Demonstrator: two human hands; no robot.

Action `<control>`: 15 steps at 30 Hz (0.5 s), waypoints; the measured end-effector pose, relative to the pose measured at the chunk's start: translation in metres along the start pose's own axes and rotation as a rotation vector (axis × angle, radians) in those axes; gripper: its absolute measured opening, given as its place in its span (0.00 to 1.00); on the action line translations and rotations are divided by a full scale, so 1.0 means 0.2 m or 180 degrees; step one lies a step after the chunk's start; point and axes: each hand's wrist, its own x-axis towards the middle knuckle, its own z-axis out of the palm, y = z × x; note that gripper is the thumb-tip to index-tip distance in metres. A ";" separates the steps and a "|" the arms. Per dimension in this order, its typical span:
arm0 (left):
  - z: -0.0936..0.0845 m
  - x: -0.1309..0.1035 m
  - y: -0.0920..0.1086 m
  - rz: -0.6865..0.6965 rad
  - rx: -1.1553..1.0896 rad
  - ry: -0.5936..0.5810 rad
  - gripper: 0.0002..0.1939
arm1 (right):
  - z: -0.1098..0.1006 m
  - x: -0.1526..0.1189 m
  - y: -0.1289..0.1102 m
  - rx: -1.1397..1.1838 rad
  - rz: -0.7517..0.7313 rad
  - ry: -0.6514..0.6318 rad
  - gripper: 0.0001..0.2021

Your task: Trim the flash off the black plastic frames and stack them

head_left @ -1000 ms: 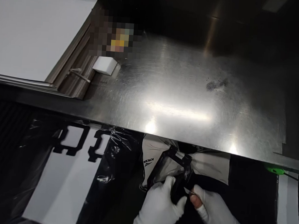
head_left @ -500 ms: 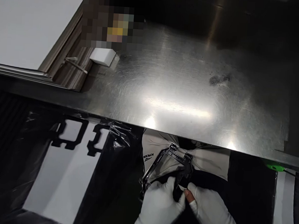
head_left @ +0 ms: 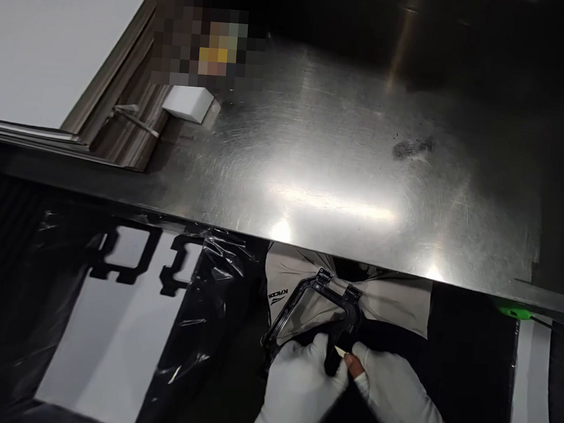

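A black angular frame (head_left: 293,302) with two small tabs at its top is held low in the view, in front of the metal table's edge. My left hand (head_left: 296,386), in a white glove, is closed on the frame's lower part. My right hand (head_left: 392,390) wears a white glove that leaves a fingertip bare. Its thumb and finger are pinched on a small pale piece (head_left: 341,352) against the frame's right side. The fingertips of both hands nearly meet there.
The metal table (head_left: 339,144) spans the upper view, with stacked boards (head_left: 47,40) and a white block (head_left: 188,103) at left. Below left, black cut-out parts (head_left: 146,257) lie on a white sheet (head_left: 108,347). A green-handled tool (head_left: 515,312) is at right.
The whole view has shifted slightly. Both hands stay at the frame, and the pale piece between the fingertips shows at a slightly different angle.
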 end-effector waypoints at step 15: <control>0.00 0.01 0.01 -0.0038 0.0629 -0.0379 0.17 | 0.04 0.04 0.03 0.0652 0.0069 0.0132 0.30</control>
